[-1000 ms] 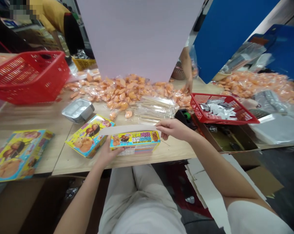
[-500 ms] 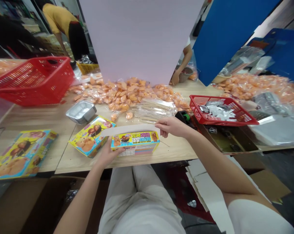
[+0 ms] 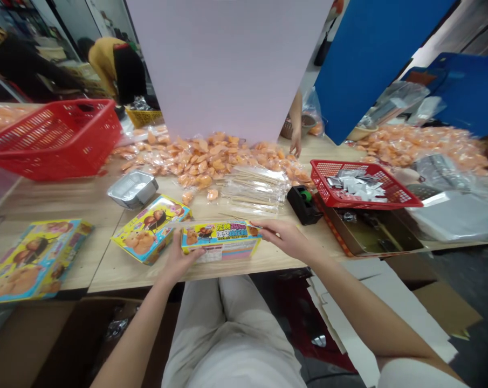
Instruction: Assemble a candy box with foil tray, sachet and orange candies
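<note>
Now, table (image 3: 94, 215): pale wood, under the held box (image 3: 221, 242).
Orange heap (image 3: 211, 156): lots of little bagged bits, behind the held box. It looks the same as a second ago.
Red basket (image 3: 369, 205): right of the held box and farther back, with silver packets in it.
Other yellow box (image 3: 150, 222): just left of the held box, lying flat.
Held box: on the table, between the two hands. It has hardly moved.
Left hand (image 3: 181, 258): curled round the left end of the held box, thumb in front, gripping it as before.
Right hand (image 3: 281, 237): at the right end of the held box, fingertips pinched, I think on the flap (image 3: 189, 223). It has come down a little.
Someone else's hand (image 3: 295, 143): behind the held box and to its right, hanging down. The arm was more bent before.
Flap: along the top of the held box. It was a wide white strip; now just a thin line shows. So it has tipped flatter, and the held box seems nearer to shut.
</note>
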{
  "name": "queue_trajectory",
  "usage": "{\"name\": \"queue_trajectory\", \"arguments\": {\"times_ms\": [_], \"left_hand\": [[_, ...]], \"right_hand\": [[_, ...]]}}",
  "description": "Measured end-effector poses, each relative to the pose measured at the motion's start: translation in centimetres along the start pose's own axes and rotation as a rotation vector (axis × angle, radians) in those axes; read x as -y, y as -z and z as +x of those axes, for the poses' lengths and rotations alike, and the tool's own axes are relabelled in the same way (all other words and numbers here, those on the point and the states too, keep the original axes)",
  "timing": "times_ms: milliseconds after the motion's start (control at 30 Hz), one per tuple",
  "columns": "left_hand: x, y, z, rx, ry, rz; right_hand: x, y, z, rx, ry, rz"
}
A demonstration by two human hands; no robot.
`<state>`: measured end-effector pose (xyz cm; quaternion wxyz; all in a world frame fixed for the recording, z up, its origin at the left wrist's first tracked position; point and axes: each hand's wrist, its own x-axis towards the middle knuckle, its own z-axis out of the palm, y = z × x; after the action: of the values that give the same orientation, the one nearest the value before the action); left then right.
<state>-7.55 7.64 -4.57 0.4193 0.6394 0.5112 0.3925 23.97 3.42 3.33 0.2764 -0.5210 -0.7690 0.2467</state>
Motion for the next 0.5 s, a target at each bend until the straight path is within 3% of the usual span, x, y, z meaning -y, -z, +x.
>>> {"name": "queue_trajectory", "arguments": {"times_ms": [133,233,367,500], "left_hand": [[-1.0,2.0,0.0,-0.082,-0.32,0.012],[-3.2,4.2,0.5,-0.136,-0.462,0.439],[-6.9,5.4,0.7,0.037,-0.345,0.895],[-9.6,5.0,0.9,0.236,-0.019,0.905]], "right_hand": [[-1.1,-1.3,-1.5,-0.077,0.157,-0.08],[-1.9,-2.1,-2.4,-0.162,0.297,-0.219],[-2.5,-3.7,-2.5,-0.324,0.421,-0.362],[-2.5,-4.8,-2.3,-0.405,0.447,-0.353]]}}
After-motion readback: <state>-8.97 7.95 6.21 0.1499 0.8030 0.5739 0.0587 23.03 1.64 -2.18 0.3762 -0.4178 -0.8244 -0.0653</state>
